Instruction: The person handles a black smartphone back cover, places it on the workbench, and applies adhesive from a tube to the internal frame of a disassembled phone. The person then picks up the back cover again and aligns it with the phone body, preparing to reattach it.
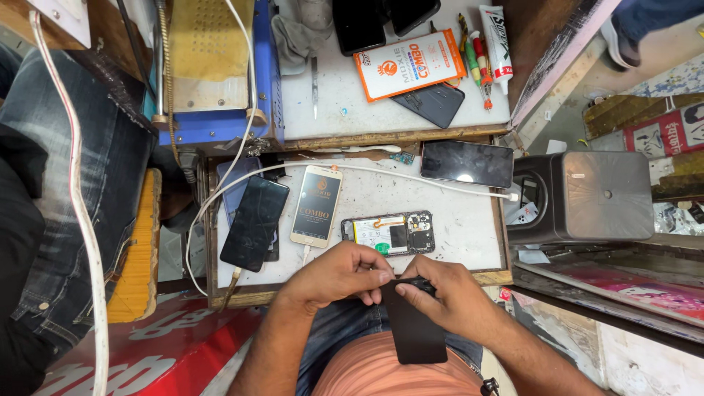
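Two bare forearms in view, no sleeves showing down to the frame edge. Left hand (339, 275) and right hand (445, 293): no gloves, no rings or watch visible, nails short. Shirt (374, 370) is salmon-orange with fine horizontal ribbing, seen at the bottom centre. Jeans (345, 323) are dark blue denim, showing between shirt and forearms and again just right of the right forearm. Rest of the body is out of frame.

An orange-and-white flat package (409, 64) lies on the upper counter (337, 103); a white-and-red tube (496, 33) sits right of it. Below, a gold phone's dark lit screen (316, 204).
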The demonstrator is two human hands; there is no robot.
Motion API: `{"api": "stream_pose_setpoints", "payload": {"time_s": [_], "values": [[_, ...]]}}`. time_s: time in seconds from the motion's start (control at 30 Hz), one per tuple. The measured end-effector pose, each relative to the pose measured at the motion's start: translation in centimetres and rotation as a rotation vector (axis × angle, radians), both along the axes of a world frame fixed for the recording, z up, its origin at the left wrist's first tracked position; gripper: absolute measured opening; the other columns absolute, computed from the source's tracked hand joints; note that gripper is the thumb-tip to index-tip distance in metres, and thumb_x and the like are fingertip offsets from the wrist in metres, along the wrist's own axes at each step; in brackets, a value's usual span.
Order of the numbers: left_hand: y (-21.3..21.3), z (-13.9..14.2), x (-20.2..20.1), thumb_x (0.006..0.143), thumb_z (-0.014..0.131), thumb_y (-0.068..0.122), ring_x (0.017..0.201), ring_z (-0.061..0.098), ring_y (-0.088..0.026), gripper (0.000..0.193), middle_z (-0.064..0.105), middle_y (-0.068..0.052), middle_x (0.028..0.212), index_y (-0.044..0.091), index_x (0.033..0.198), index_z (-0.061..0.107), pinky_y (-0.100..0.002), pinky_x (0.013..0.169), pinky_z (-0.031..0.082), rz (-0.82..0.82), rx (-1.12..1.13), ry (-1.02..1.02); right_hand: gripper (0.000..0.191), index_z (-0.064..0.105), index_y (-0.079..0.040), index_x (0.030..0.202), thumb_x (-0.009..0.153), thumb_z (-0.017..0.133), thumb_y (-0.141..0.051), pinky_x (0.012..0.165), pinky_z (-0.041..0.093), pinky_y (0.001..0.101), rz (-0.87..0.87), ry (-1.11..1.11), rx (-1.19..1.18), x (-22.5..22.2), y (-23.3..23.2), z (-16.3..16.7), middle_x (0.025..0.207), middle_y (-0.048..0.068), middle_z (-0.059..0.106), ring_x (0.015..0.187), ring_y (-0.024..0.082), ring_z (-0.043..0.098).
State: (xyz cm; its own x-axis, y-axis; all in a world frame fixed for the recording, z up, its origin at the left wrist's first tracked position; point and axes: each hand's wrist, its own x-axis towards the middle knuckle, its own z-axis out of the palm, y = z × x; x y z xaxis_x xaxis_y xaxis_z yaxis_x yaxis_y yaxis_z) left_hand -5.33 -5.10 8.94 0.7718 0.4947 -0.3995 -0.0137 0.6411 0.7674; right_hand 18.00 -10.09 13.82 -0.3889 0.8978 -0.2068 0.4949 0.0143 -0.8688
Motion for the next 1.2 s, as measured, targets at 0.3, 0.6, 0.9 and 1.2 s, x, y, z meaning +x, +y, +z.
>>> {"api": "stream_pose_setpoints", "payload": {"time_s": [0.3,0.6,0.9,1.2], "values": [[-1.0,-1.6,0.1,0.096,0.075,0.017,0.063,0.065,-0.008,0.021,0.068,-0.005,0.075,-0.003,0.091,0.070,-0.021,0.056,0.055,0.030,-0.006,-0.013,0.019,0.068,-0.003,0.092,0.087,0.077,-0.019,0.060,0.055,0.0347,0.034,-0.017,0.022,-0.1,-0.3,0.2,0.077,0.011,0.073,0.068,0.022,0.073],[-0.5,-0.4,0.4,0.093,0.073,0.019,0.062,0.064,-0.006,0.018,0.068,-0.001,0.075,0.002,0.089,0.071,-0.020,0.057,0.054,0.016,-0.012,0.059,0.020,0.069,-0.004,0.094,0.086,0.077,-0.020,0.061,0.055,0.0348,-0.009,-0.069,-0.072,0.0,-0.3,0.0,0.076,0.010,0.075,0.068,0.021,0.074],[-0.7,-0.8,1.1,0.097,0.076,0.017,0.060,0.060,-0.007,0.026,0.066,-0.005,0.072,-0.005,0.086,0.070,-0.022,0.052,0.050,0.001,0.113,0.112,0.021,0.067,-0.003,0.093,0.086,0.077,-0.021,0.060,0.055,0.0345,-0.002,-0.069,-0.064,-0.2,-0.4,-0.5,0.078,0.010,0.075,0.067,0.021,0.074],[-0.8,-0.9,-0.6,0.093,0.071,0.014,0.066,0.065,-0.009,0.016,0.071,-0.003,0.077,0.001,0.100,0.074,-0.023,0.061,0.056,0.284,0.234,0.347,0.017,0.067,-0.004,0.090,0.089,0.075,-0.020,0.051,0.046,0.0260,-0.235,-0.004,-0.047,1.9,-0.3,-2.4,0.066,0.000,0.067,0.058,0.006,0.055]]}}
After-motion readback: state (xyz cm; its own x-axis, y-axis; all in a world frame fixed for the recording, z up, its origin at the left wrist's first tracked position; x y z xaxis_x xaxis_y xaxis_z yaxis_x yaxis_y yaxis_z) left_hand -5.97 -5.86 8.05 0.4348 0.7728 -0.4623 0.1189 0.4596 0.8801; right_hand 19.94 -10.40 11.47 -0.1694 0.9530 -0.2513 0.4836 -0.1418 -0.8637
